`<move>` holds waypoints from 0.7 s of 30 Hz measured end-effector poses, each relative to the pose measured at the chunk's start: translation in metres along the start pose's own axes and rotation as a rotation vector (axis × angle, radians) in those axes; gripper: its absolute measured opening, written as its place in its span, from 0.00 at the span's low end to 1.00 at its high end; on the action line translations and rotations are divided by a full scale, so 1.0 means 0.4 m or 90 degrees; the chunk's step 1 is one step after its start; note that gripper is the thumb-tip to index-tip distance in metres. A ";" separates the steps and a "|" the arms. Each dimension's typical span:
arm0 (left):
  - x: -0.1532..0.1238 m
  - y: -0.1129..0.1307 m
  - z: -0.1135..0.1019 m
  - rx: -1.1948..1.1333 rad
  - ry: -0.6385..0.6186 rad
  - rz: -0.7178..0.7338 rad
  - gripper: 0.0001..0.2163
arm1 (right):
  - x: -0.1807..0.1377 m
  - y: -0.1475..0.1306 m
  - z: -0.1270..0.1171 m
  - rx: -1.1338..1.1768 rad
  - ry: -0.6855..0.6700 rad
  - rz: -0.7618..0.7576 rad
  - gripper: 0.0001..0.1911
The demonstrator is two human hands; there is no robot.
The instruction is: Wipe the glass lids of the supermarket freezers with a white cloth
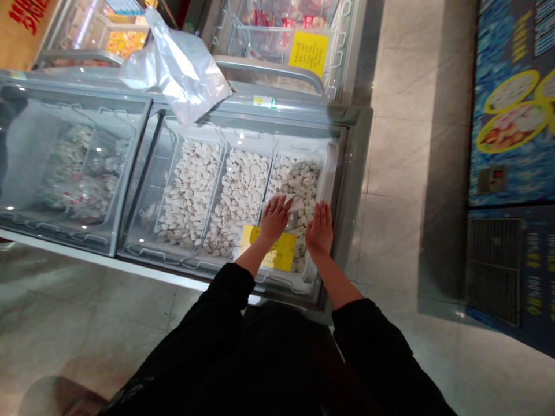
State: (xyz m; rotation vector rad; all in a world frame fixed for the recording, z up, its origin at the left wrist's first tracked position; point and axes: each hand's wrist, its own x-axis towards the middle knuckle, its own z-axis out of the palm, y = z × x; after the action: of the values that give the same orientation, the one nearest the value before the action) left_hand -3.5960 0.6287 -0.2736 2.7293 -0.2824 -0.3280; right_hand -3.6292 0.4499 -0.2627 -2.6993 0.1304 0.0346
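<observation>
My left hand [274, 219] presses a thin white wipe [295, 203] against the clear glass lid of a chest freezer [359, 133]; part of the wipe sticks out past the fingers. Whether it is paper or cloth I cannot tell. To its right, my right hand [319, 229] lies with its fingers stretched out by the lid's right side, holding nothing. Beneath the glass, wire baskets hold many small white pieces that look like frozen dumplings [243, 182]. A yellow sign [284, 251] with writing is partly covered by my left wrist.
A crumpled clear plastic bag [186, 69] lies across the freezer's far edge. Behind it stands another freezer with a curved grey handle [273, 68] and a yellow label [309, 52]. Bagged food [87, 179] fills the left section. Tiled floor [399, 144] separates this from a blue printed freezer [511, 162].
</observation>
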 end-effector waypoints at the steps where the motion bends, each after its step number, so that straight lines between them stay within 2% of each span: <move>1: 0.004 -0.027 -0.016 -0.003 -0.011 0.026 0.25 | 0.000 -0.002 -0.001 -0.002 -0.005 0.004 0.39; 3: 0.026 -0.085 -0.049 -0.003 -0.010 0.022 0.25 | 0.001 -0.005 -0.005 -0.009 -0.017 0.010 0.40; 6: 0.074 -0.118 -0.065 0.011 0.029 -0.086 0.27 | 0.002 -0.012 -0.010 -0.011 -0.028 0.015 0.38; 8: 0.093 -0.087 -0.048 0.019 0.054 -0.150 0.28 | 0.001 -0.016 -0.015 0.001 -0.028 0.014 0.37; 10: 0.091 -0.033 -0.019 0.021 0.064 -0.166 0.28 | -0.003 -0.019 -0.021 0.018 -0.024 0.010 0.36; 12: 0.072 0.015 0.005 0.018 0.054 -0.128 0.28 | -0.006 -0.022 -0.027 0.033 -0.021 0.006 0.36; 14: 0.050 0.033 0.011 0.012 0.032 -0.067 0.27 | 0.003 -0.024 -0.035 0.038 -0.026 0.005 0.36; 16: 0.038 0.015 -0.001 0.005 0.010 -0.017 0.26 | 0.033 -0.026 -0.045 0.033 -0.035 -0.012 0.37; 18: 0.046 -0.024 -0.022 -0.001 0.003 -0.006 0.25 | 0.088 -0.028 -0.057 0.024 -0.035 -0.043 0.38; 21: 0.091 -0.065 -0.037 -0.001 0.039 -0.086 0.26 | 0.198 -0.033 -0.072 0.024 -0.015 -0.104 0.36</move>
State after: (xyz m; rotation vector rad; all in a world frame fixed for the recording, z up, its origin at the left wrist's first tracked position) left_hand -3.5533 0.6487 -0.2772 2.7579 -0.0822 -0.2801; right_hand -3.5489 0.4429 -0.2347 -2.6623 -0.0955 0.0155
